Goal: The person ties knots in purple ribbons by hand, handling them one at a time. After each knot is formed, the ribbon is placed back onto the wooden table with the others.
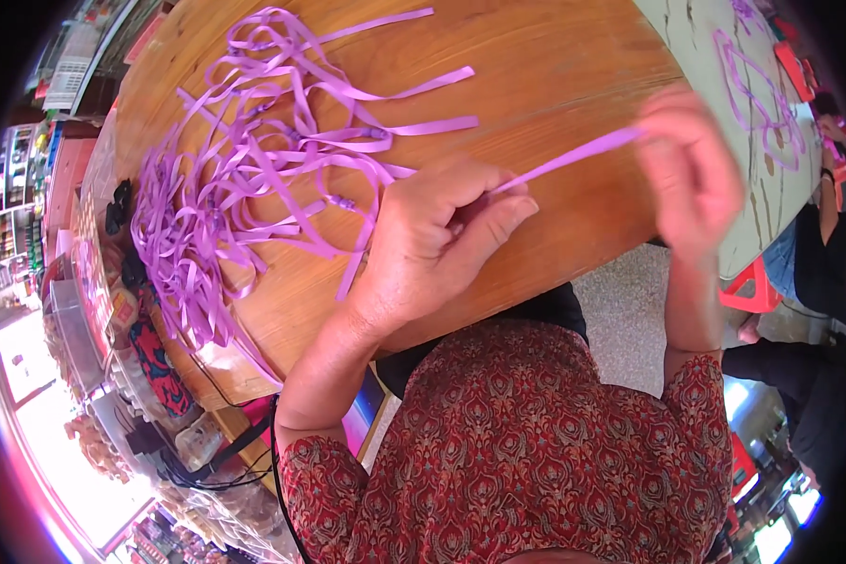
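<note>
1. While the left hand (432, 240) rests on the round wooden table (573, 56), its fingers are curled shut and pinch one end of a purple ribbon strip (573, 156) between thumb and forefinger.
2. At the other end, the right hand (691, 174) is lifted a little above the table edge, fingers closed on the same strip; it is blurred, so the exact pinch cannot be made out.
3. Between the two hands the strip runs straight and taut, rising from left to right, which looks like a way to keep it flat and free of twists.
4. Left of the left hand lies a loose heap of purple ribbons (244, 179), many looped, some with small knots or beads along them; it sits within easy reach of that hand, and a few tails touch the wrist side.
5. Beyond the right hand, a second pale table (696, 38) carries more purple ribbon loops (761, 94), well apart from the strip in hand.
6. A red plastic stool (752, 287) stands on the floor below, beside another person's dark clothing (818, 263).
</note>
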`<state>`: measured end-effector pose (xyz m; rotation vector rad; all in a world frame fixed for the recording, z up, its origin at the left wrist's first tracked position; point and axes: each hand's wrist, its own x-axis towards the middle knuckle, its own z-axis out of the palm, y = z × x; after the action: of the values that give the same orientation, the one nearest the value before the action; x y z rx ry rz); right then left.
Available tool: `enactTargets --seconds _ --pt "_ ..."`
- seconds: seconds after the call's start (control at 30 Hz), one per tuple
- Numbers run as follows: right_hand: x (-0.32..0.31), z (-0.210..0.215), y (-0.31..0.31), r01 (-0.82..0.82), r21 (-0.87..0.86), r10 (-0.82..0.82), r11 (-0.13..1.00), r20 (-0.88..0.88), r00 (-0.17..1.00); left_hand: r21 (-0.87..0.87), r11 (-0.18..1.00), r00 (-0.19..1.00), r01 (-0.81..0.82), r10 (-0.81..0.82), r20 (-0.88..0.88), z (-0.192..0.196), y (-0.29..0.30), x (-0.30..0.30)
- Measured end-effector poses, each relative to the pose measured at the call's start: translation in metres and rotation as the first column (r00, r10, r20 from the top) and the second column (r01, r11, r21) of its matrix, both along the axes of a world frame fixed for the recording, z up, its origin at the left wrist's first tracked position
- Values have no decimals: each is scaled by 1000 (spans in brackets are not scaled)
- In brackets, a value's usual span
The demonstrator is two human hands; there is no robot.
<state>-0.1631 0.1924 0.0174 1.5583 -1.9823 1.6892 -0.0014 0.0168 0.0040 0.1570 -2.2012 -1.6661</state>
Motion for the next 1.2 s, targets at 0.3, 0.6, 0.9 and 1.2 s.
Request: enactTargets --seconds 0.3,0.6,0.9,1.2 --pt "-99 7 55 -16 -545 360 838 531 767 -318 934 987 -163 156 -48 13 -33 4" --pt "-111 0 41 631 -188 -644 753 -10 765 201 954 971 -224 200 133 30 -41 33" --pt "42 9 -64 -221 96 241 970 -446 862 167 983 995 -77 67 70 36 -19 35" --pt "60 3 -71 -213 -65 150 975 -513 845 -147 979 989 -140 145 23 22 -12 51"
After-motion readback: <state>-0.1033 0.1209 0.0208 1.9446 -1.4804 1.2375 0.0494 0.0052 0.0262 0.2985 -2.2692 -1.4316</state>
